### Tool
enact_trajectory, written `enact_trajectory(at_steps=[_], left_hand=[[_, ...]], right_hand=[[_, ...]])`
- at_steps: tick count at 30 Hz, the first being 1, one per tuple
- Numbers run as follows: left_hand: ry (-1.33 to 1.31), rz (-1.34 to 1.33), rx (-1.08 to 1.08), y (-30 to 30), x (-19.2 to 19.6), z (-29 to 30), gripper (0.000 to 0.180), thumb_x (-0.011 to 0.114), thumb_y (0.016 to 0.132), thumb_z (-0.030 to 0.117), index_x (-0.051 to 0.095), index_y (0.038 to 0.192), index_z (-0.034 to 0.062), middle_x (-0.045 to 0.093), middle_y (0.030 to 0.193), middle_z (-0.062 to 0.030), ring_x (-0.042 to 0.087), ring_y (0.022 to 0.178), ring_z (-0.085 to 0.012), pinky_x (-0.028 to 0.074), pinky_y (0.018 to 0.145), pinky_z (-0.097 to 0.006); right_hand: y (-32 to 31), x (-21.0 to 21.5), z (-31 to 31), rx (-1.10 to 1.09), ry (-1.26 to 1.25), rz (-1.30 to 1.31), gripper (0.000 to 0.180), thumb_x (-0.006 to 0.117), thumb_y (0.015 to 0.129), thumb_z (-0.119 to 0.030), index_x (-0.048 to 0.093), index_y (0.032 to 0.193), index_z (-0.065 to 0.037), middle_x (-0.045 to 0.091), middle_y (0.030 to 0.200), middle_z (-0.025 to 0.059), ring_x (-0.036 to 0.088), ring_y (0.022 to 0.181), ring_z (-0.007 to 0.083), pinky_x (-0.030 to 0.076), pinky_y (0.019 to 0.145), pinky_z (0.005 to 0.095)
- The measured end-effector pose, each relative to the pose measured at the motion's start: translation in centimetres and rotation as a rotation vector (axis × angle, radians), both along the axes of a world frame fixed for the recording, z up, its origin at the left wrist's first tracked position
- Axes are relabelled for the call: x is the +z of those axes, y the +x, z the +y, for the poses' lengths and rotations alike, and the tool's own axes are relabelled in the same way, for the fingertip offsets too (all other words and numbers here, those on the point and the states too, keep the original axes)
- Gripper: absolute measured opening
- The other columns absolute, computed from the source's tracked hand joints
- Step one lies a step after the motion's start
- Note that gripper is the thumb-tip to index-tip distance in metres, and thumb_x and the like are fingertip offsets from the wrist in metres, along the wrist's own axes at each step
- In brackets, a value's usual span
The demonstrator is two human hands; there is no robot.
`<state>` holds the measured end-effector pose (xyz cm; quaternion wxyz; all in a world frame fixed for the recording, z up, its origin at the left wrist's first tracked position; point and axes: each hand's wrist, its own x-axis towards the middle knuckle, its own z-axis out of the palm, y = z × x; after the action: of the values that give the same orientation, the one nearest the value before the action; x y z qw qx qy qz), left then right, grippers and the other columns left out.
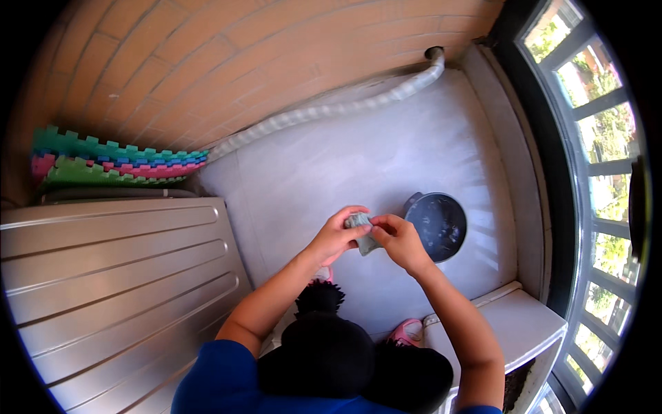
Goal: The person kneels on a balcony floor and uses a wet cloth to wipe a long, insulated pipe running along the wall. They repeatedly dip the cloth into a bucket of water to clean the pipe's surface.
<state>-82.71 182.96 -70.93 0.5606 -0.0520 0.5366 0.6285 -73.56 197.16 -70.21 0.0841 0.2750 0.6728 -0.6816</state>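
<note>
Both hands meet in front of me over the floor, holding one small grey-green piece of cloth [367, 246]. My left hand [336, 236] grips its left side, fingers curled around the bunched upper part. With thumb and fingertips pressed together, my right hand [401, 241] pinches the cloth at its upper right. The lower end of the cloth hangs down between the hands. Just beyond my right hand, a round dark basin [452, 238] sits on the floor, with whitish specks like suds or bubbles inside.
A ribbed metal-coloured panel [117, 276] fills the left. Interlocking foam mats [117, 162] lean at the brick wall [276, 48]. A pale ribbed hose [310, 112] runs along the wall. A white cabinet [514, 321] stands right, near the barred window [607, 186].
</note>
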Motion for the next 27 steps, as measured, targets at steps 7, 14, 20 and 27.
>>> enact_trajectory(at_steps=[7,14,20,27], left_hand=[[-0.483,0.491,0.396,-5.2,-9.4,-11.1,0.020,0.056,0.084,0.017,0.054,0.101,0.0067,0.054,0.090,-0.0037,0.051,0.075,-0.0099,0.044,0.063,-0.025],[-0.804,1.099,0.650,-16.1,-12.9,-19.1,0.024,0.053,0.085,0.018,0.054,0.105,0.0048,0.055,0.092,-0.0076,0.052,0.085,-0.0181,0.042,0.074,-0.028],[-1.482,1.505,0.246,-22.7,-11.5,-20.2,0.037,0.057,0.077,0.012,0.049,0.112,0.0047,0.045,0.114,-0.0195,0.041,0.106,-0.0351,0.038,0.087,-0.038],[-1.522,1.083,0.149,-25.2,-15.9,-23.7,0.038,0.065,0.070,0.018,0.050,0.102,0.0045,0.046,0.108,-0.0204,0.041,0.107,-0.0349,0.039,0.085,-0.041]], right_hand=[[-0.6,-0.6,-0.4,0.058,-0.136,-0.121,0.017,0.051,0.082,-0.010,0.057,0.093,0.001,0.061,0.082,0.0091,0.058,0.078,0.0136,0.045,0.070,0.0251],[-1.3,-0.8,0.8,0.014,-0.240,-0.328,0.017,0.047,0.084,-0.008,0.055,0.094,0.003,0.060,0.084,0.0080,0.058,0.078,0.0137,0.046,0.070,0.0245],[-3.1,-1.8,0.8,-0.007,-0.247,-0.443,0.016,0.045,0.084,-0.006,0.055,0.094,0.002,0.060,0.083,0.0081,0.057,0.076,0.0137,0.046,0.069,0.0238],[-5.2,-3.1,-1.0,0.050,-0.295,-0.482,0.015,0.045,0.085,-0.006,0.055,0.094,0.002,0.060,0.082,0.0076,0.058,0.075,0.0137,0.045,0.067,0.0236]])
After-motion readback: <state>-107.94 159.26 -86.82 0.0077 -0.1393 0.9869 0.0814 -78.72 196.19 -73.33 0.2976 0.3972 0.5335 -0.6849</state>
